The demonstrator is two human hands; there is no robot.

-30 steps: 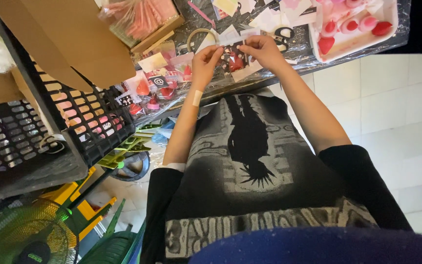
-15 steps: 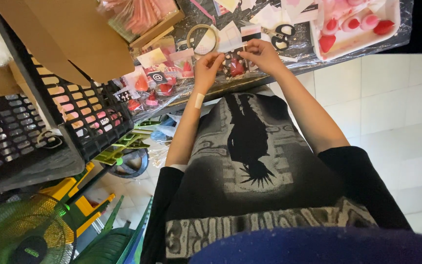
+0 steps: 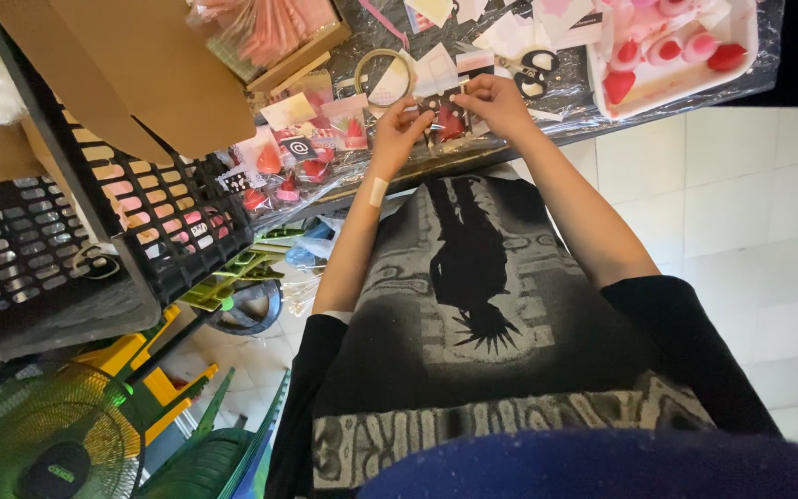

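My left hand (image 3: pixel 397 132) and my right hand (image 3: pixel 494 102) meet over the table edge, both pinching a small clear plastic packet (image 3: pixel 445 122) with a red piece inside. A tan plaster sticks on my left wrist. To the left of my hands lies a pile of similar packets (image 3: pixel 293 166) with red and pink pieces and small cards. Just beyond my right hand lie scissors (image 3: pixel 530 66) and a roll of tape (image 3: pixel 382 72).
A white tray (image 3: pixel 741 55) of pink and red pieces stands at the far right of the plastic-covered table (image 3: pixel 565 115). Black plastic crates (image 3: pixel 76 240) and brown cardboard (image 3: pixel 140 65) crowd the left. A green fan (image 3: pixel 43 444) and yellow and green plastic stools stand on the tiled floor below.
Both hands have stayed together on the packet, fingers shifting slightly. The view has drifted a little, so the hands sit slightly lower in the frame.
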